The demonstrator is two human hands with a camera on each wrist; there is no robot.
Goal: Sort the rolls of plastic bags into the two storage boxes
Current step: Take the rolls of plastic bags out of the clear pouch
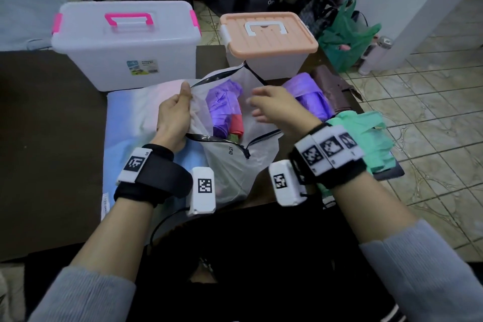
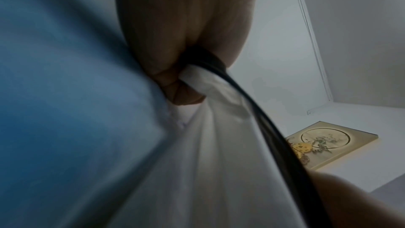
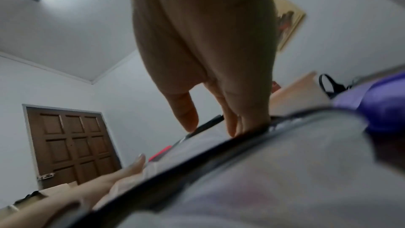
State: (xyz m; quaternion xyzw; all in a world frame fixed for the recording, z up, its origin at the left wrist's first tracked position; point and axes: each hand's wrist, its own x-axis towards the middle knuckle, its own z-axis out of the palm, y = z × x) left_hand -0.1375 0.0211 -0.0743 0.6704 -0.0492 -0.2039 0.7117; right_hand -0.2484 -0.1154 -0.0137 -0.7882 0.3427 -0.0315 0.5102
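A translucent zip pouch lies open on the table, with purple rolls and a red roll inside. My left hand pinches the pouch's left edge by its black zipper rim. My right hand hovers over the pouch mouth with relaxed, straight fingers, holding nothing. More purple bags and a green bag heap lie to the right. Two shut boxes stand behind: a clear one with pink handle and a smaller one with a peach lid.
A blue-and-white cloth lies under the pouch. A brown pouch sits at the table's right edge. On the tiled floor beyond are a green plastic bag, dark bags and a bottle.
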